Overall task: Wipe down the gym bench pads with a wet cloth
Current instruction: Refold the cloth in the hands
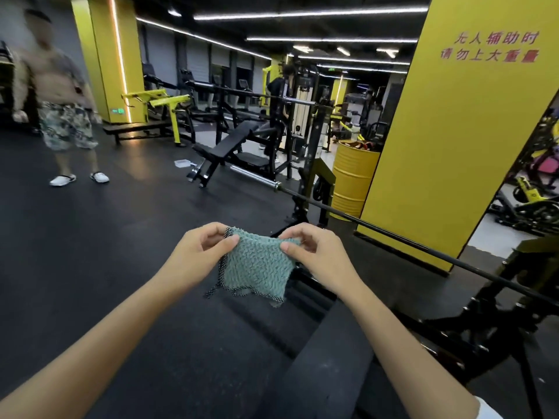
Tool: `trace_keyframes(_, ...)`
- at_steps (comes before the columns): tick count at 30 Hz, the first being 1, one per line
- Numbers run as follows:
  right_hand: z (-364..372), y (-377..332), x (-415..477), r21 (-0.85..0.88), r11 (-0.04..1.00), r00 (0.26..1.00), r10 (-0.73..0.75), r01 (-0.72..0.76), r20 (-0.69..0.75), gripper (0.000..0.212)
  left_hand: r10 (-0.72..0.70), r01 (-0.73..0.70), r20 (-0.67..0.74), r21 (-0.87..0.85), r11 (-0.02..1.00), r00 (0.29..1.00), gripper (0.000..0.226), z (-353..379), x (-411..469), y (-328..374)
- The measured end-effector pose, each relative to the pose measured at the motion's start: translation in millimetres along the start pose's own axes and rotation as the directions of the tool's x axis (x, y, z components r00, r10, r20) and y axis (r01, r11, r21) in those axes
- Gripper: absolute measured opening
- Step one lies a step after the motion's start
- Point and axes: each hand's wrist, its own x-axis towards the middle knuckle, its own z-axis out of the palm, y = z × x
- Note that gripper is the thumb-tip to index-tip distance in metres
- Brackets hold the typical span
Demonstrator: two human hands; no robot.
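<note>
The left hand (202, 252) pinches the upper left corner of the teal cloth (257, 267) between the thumb and curled fingers. The right hand (314, 252) pinches the upper right corner in the same way. The cloth hangs between the two hands, spread roughly flat, with its black-and-white stitched hem trailing loose along the lower edge. It touches no surface. Its wetness cannot be judged from this view.

The black bench pad (326, 382) lies below the forearms at the lower right, apart from the cloth. No wiping contact is made yet.

The step in hand appears to be preparation of the cloth. To do it well:

1. Fold the cloth into a flat pad that the palm covers, with the loose hem tucked inside so that it does not drag.
2. Lay it on the near end of the bench pad and press with a flat palm.
3. Wipe in straight, overlapping strokes along the length of the pad, seams and edges included.
4. Turn the cloth to a clean face when one side is soiled.

A barbell (393, 234) crosses to the right of the bench pad; the arms should probably stay clear of it. Beyond stand a yellow drum (354, 176), a yellow pillar (438, 131) and an incline bench (233, 142). A person (65, 116) stands on the dark floor at far left.
</note>
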Motion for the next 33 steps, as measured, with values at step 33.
trace_keyframes(33,466.2,54.4,585.6,0.310,0.951,0.963,-0.092,0.009,0.253,0.004,-0.176,0.167,-0.397,-0.057,0.984,0.901,0.010,-488.1,423.7,-239.6)
